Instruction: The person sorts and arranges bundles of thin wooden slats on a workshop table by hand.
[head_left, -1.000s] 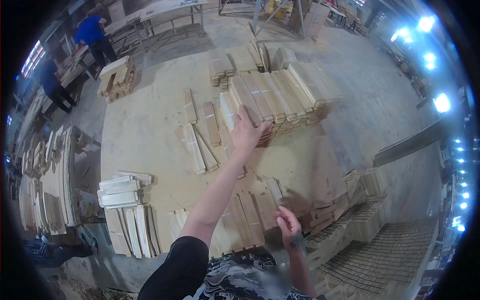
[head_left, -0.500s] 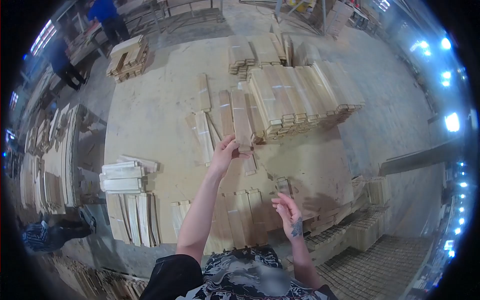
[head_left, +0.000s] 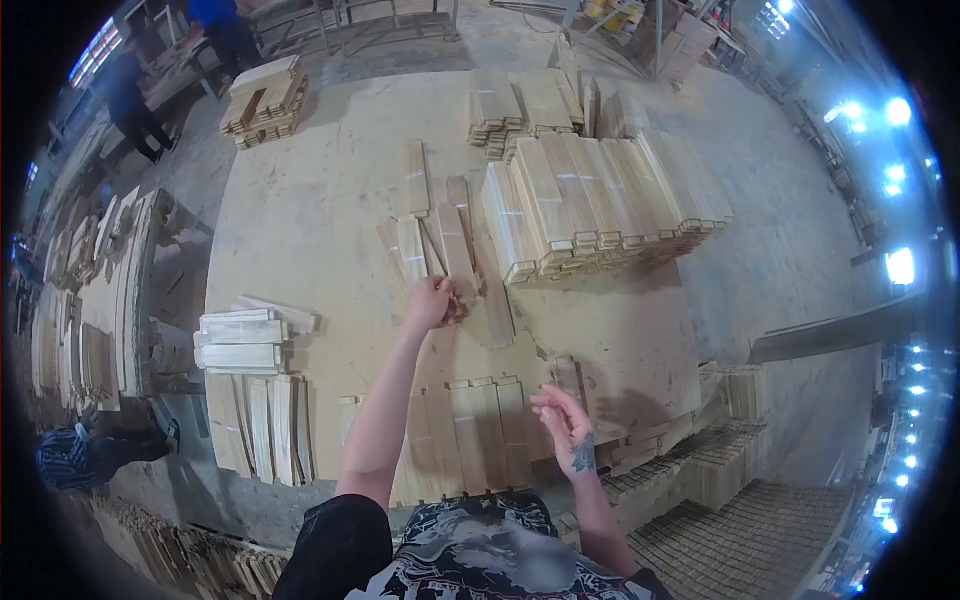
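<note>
My left hand (head_left: pixel 432 303) is closed around the near end of a pale wooden plank (head_left: pixel 455 250), which points away from me toward the big stack of planks (head_left: pixel 590 200) at the middle of the plywood table (head_left: pixel 290 230). My right hand (head_left: pixel 560 418) hovers with fingers spread and nothing in it, above the near row of planks (head_left: pixel 465 435) laid side by side at the table's front edge. Loose planks (head_left: pixel 412 215) lie scattered just left of the held one.
A bundle of planks (head_left: pixel 240 345) sits at the table's left front, another pile (head_left: pixel 265 100) at the far left corner and more (head_left: pixel 520 105) at the back. Stacked wood (head_left: pixel 720 460) fills the floor to the right. Two people (head_left: pixel 130 95) stand at benches far left.
My left hand drew a plank off the big stack and pulled it toward me and to the left. My right hand stayed low near the front row, fingers apart.
</note>
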